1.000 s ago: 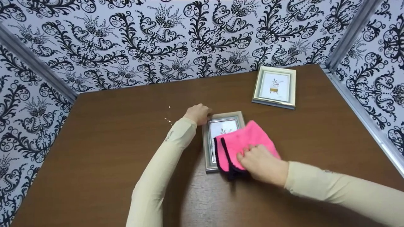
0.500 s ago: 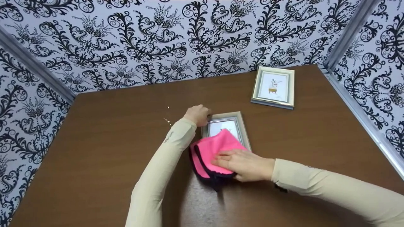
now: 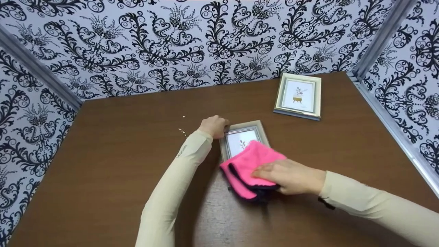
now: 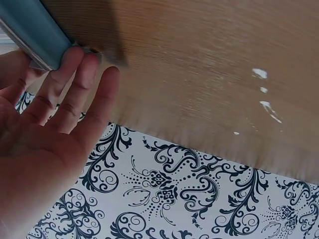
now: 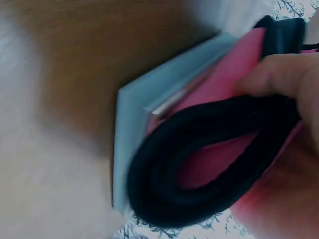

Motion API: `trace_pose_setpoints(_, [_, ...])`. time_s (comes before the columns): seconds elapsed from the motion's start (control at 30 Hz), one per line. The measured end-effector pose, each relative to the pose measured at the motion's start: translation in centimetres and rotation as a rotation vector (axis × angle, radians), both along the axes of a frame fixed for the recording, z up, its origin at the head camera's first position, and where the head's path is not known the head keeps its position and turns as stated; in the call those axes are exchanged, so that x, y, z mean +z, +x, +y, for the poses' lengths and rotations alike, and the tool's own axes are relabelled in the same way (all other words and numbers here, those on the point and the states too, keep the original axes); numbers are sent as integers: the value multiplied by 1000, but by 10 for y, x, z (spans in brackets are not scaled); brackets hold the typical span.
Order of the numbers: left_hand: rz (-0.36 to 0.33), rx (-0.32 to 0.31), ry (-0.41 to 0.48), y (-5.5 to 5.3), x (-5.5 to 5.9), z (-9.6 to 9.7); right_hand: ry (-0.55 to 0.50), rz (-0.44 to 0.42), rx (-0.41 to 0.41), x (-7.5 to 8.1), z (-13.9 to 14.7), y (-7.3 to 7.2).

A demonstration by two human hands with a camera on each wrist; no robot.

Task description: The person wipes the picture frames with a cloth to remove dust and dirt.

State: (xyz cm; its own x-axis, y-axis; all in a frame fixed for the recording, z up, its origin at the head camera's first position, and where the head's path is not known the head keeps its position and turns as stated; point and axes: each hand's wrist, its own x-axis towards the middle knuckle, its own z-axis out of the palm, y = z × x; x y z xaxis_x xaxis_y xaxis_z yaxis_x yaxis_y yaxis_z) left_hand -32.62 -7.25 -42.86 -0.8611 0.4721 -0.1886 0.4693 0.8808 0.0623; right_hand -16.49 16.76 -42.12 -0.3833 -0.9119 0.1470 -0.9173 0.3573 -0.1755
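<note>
A picture frame [image 3: 236, 141] with a plant print lies face up in the middle of the table. My left hand [image 3: 213, 127] grips its far left corner; in the left wrist view, fingertips [image 4: 72, 59] meet the frame's blue-grey edge [image 4: 37, 27]. The right hand [image 3: 291, 176] holds a folded pink cloth [image 3: 255, 156] with dark edging against the lower part of the frame. That cloth hides the frame's near end in the head view. From the right wrist, the thumb [image 5: 274, 74] presses on the cloth, and its dark looped fold [image 5: 164, 164] overlaps the frame's side.
A second picture frame [image 3: 297, 96], pale gold, lies at the back right of the brown table [image 3: 113, 164]. Small whitish specks [image 3: 182, 131] mark the wood left of the left hand. Black-and-white patterned walls [image 3: 171, 44] enclose the back and sides.
The right hand swept the cloth leftward across the frame's lower part, then came partway back right. My left hand has stayed at the corner.
</note>
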Motion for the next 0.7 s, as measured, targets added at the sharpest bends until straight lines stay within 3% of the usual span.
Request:
trace_pose_setpoints(0.1, [2, 18, -5, -1, 0, -1, 28, 99, -111, 7, 6, 10])
trace_pose_setpoints(0.13, [31, 6, 1, -5, -6, -2, 40, 137, -142, 9, 7, 14])
trace_pose_setpoints(0.2, [36, 10, -4, -5, -7, -3, 65, 193, -195, 11, 5, 21])
trace_pose_setpoints(0.3, [44, 14, -9, -4, -8, -4, 71, 214, -213, 9, -3, 26])
trace_pose_setpoints(0.43, [37, 24, -31, 2, -1, -1, 37, 161, -126, 4, -17, 19])
trace_pose_setpoints(0.6, [56, 21, -57, 5, 0, 3, -70, -13, 32, -7, -27, 5])
trace_pose_setpoints(0.7, [61, 24, -65, 6, 1, 4, -141, -40, 137, -15, -27, 2])
